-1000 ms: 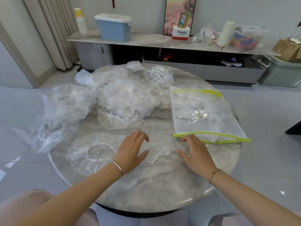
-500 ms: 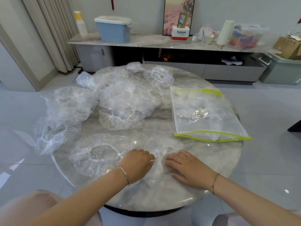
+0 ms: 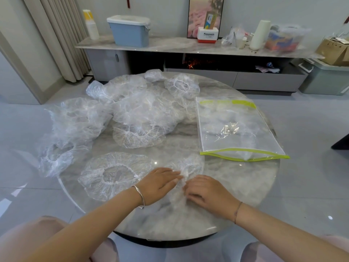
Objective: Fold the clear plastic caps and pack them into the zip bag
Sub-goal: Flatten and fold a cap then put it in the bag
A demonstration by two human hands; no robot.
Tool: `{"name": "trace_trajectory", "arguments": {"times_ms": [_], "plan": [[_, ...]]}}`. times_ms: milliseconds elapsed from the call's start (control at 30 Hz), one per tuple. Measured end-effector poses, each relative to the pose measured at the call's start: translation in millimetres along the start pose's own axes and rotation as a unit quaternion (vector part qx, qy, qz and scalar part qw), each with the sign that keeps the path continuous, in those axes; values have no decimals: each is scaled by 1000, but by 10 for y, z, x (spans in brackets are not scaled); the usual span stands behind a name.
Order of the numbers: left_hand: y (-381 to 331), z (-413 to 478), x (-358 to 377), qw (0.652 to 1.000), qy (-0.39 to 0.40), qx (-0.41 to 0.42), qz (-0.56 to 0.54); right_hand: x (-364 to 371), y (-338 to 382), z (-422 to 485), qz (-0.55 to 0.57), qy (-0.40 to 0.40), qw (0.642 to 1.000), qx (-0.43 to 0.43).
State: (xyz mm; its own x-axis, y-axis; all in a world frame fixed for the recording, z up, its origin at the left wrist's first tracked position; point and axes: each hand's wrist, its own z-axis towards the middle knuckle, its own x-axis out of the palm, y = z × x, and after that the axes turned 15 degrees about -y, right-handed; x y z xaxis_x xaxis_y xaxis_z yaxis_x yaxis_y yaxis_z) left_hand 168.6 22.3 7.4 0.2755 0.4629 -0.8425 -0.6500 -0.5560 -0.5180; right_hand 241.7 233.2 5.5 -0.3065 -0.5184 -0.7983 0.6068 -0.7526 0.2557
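A person's two hands meet over a crumpled clear plastic cap (image 3: pixel 190 164) at the near edge of a round grey marble worktop (image 3: pixel 236 186). A second ago the hands lay well apart on the cap's outer edges; they have since drawn inward, and the film is now bunched into a narrower mound between them.

The left hand (image 3: pixel 160 183) lies flat, fingers extended, pressing on the plastic. The right hand (image 3: pixel 207 193) rests on the same cap with its fingers bent; whether it pinches the film or only pushes it cannot be told.

The move reads as a first fold, the cap's sides brought to the middle (a further pass will likely be needed before it is compact enough to pack).

The clear zip bag with yellow-green edging (image 3: pixel 236 129) lies flat to the right beyond the hands, its mouth gaping toward the person and some clear film already visible inside; it has not shifted. Just left of the hands a flat clear cap with an elastic rim (image 3: pixel 113 174) waits untouched, and a heap of loose clear caps (image 3: pixel 141 114) covers the far left of the worktop, so most of the job appears to remain.
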Motion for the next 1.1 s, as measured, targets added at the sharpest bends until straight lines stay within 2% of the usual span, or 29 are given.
{"name": "trace_trajectory", "arguments": {"times_ms": [33, 67, 100, 167, 233, 400, 467, 500, 600, 700, 800, 867, 933, 1000, 1100], "plan": [[-29, 1, -50, 999, -15, -15, -36, -35, 33, 36, 53, -7, 993, 106], [-55, -4, -89, 995, -35, -43, -78, -58, 44, 59, 116, -15, 971, 210], [-57, -8, -107, 988, -58, -77, -123, -75, 44, 83, 182, -35, 936, 299], [-53, -1, -144, 973, -77, -141, -165, -103, 26, 155, 278, -89, 863, 413], [-28, 27, -116, 971, -75, -162, -157, -107, -1, 218, 300, -114, 821, 472], [-13, 76, 50, 973, -131, -168, -88, 16, -143, 159, 224, -115, 809, 531], [-18, 68, 82, 967, -155, -183, -91, 45, -145, 141, 194, -126, 819, 526], [-21, 69, 95, 965, -163, -184, -89, 44, -134, 137, 146, -142, 843, 498], [-39, 73, 120, 960, -184, -194, -86, -21, -38, 148, 7, -193, 933, 305], [-50, 98, 140, 954, -196, -209, -93, 1, 65, 124, -32, -127, 980, 152], [-99, 101, 119, 958, -193, -195, -87, 117, 65, 20, -36, -30, 987, 151], [-97, 88, 124, 972, -196, -127, -34, 156, 21, -40, -40, 29, 984, 173], [-64, 90, 130, 982, -180, -23, 42, 160, -46, -79, -38, 79, 981, 173], [-33, 95, 103, 987, -121, 42, 96, 150, -83, -89, -40, 112, 980, 160], [16, 34, 112, 986, -23, 56, 155, 141, -106, -98, -51, 144, 978, 141]]}}
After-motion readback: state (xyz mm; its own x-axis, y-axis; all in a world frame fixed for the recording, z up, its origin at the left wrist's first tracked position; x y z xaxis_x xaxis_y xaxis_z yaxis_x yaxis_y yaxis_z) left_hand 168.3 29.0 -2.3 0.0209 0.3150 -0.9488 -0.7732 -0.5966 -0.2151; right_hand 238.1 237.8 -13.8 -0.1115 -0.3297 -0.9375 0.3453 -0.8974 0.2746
